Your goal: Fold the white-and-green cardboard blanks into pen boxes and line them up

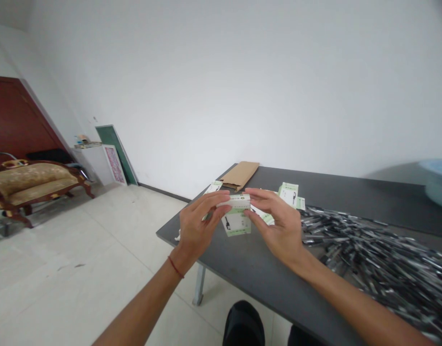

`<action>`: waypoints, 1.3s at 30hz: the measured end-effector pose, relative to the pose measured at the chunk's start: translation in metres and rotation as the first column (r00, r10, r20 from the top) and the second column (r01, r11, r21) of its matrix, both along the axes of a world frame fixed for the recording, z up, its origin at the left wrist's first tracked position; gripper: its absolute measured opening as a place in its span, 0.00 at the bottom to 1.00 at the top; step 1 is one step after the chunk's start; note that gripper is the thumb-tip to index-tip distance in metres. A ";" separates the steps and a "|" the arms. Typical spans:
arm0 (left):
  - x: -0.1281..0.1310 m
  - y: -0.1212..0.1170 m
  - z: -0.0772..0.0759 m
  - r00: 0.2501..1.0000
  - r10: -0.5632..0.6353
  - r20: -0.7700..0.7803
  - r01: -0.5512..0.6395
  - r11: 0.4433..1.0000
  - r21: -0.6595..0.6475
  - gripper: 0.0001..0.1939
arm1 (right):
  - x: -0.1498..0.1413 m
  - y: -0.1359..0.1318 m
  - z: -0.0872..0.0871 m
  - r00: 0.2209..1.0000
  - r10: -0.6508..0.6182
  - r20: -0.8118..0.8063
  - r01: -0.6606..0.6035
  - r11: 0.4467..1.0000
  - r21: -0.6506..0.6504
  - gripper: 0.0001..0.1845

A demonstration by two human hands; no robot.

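Between my two hands is a small white and green cardboard box (235,201), raised over the dark table with its narrow side toward me. My left hand (199,218) pinches its left end between thumb and fingers. At the right end, my right hand (278,223) grips it the same way. Just below and behind it shows another white and green box (237,225) with a black pen-like picture on it. More such boxes (289,193) lie beyond my right hand, and one more box (214,186) shows behind my left fingers.
A large heap of black and clear pens (368,254) covers the right of the dark table (238,269). A brown paper bag (241,175) lies at the back left corner. A light blue basin (439,182) stands at the far right, against the white wall. A wooden sofa (36,180) is across the room.
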State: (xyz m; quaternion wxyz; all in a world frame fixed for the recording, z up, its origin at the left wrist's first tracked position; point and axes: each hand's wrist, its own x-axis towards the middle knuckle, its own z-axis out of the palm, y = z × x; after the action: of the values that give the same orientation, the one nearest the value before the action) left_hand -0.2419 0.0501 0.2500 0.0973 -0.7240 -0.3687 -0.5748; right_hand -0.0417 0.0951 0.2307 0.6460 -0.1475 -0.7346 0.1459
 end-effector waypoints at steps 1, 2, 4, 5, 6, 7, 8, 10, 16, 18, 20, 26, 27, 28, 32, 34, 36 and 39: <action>0.000 0.000 0.000 1.000 0.009 -0.017 -0.008 1.000 0.017 0.10 | 0.000 0.000 -0.001 0.999 0.031 -0.022 -0.032 0.999 -0.037 0.15; -0.001 0.000 0.001 0.999 0.017 -0.037 -0.016 0.999 0.037 0.11 | 0.000 0.001 -0.002 0.997 0.065 -0.047 -0.069 0.994 -0.080 0.18; -0.001 0.000 0.001 0.997 0.029 -0.067 -0.024 0.997 0.073 0.12 | 0.000 0.002 -0.002 0.994 0.091 -0.055 -0.097 0.989 -0.110 0.22; -0.001 0.001 0.002 0.997 0.031 -0.077 -0.025 0.996 0.083 0.12 | 0.000 0.002 -0.001 0.997 0.073 -0.029 -0.075 0.994 -0.080 0.23; -0.002 0.001 0.002 0.996 0.033 -0.083 -0.025 0.996 0.087 0.12 | 0.001 0.002 0.000 0.999 0.038 0.008 -0.038 0.999 -0.030 0.22; -0.002 0.001 0.002 0.996 0.033 -0.086 -0.025 0.996 0.089 0.12 | 0.001 0.003 0.001 0.999 0.000 0.036 -0.002 1.000 0.029 0.21; -0.002 0.001 0.002 0.996 0.032 -0.088 -0.025 0.996 0.090 0.12 | 0.002 0.003 0.003 0.998 -0.029 0.048 0.025 0.997 0.079 0.19; -0.003 0.001 0.001 0.995 0.028 -0.094 -0.019 0.996 0.091 0.12 | 0.004 0.004 0.006 0.998 -0.044 0.036 0.039 0.991 0.128 0.18; -0.004 -0.001 0.001 0.991 0.019 -0.131 -0.005 0.994 0.108 0.13 | 0.003 0.005 0.008 1.000 0.026 0.009 -0.026 0.991 0.130 0.13; -0.003 -0.002 0.001 0.990 0.023 -0.137 -0.008 0.994 0.108 0.13 | 0.003 0.005 0.008 0.999 0.043 0.006 -0.043 0.992 0.123 0.13; -0.002 -0.002 0.001 0.989 0.023 -0.146 -0.007 0.995 0.103 0.12 | 0.004 0.006 0.009 0.998 0.055 0.005 -0.055 0.992 0.116 0.14; 0.000 -0.004 0.001 0.983 0.007 -0.184 0.012 0.995 0.102 0.12 | 0.004 0.007 0.009 0.996 0.091 0.008 -0.091 0.988 0.124 0.13; 0.000 -0.004 0.001 0.981 0.005 -0.193 0.015 0.995 0.101 0.12 | 0.004 0.007 0.008 0.996 0.093 0.012 -0.093 0.987 0.127 0.13; 0.000 -0.005 0.002 0.979 0.006 -0.202 0.015 0.994 0.105 0.12 | 0.004 0.007 0.008 0.996 0.093 0.017 -0.095 0.987 0.132 0.13; -0.006 -0.007 0.003 0.946 0.033 -0.322 0.017 0.988 0.152 0.14 | 0.004 0.009 0.006 0.997 0.076 0.029 -0.079 0.986 0.150 0.14; -0.010 -0.007 0.002 0.909 0.041 -0.414 0.033 0.985 0.170 0.18 | 0.005 0.009 0.006 0.997 0.079 0.026 -0.082 0.986 0.142 0.14; -0.015 -0.007 -0.001 0.889 0.044 -0.456 0.043 0.983 0.178 0.20 | 0.007 0.008 0.009 0.994 0.099 0.043 -0.103 0.987 0.127 0.14; -0.018 -0.007 -0.005 0.910 0.085 -0.405 0.015 0.971 0.237 0.18 | 0.011 0.008 0.014 0.987 0.135 0.086 -0.136 0.991 0.009 0.14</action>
State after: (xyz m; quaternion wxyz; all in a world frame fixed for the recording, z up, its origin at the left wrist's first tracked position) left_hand -0.2598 0.0430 0.2449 0.2680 -0.8056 -0.2822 -0.4468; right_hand -0.0311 0.1035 0.2448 0.6039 -0.0985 -0.7707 0.1776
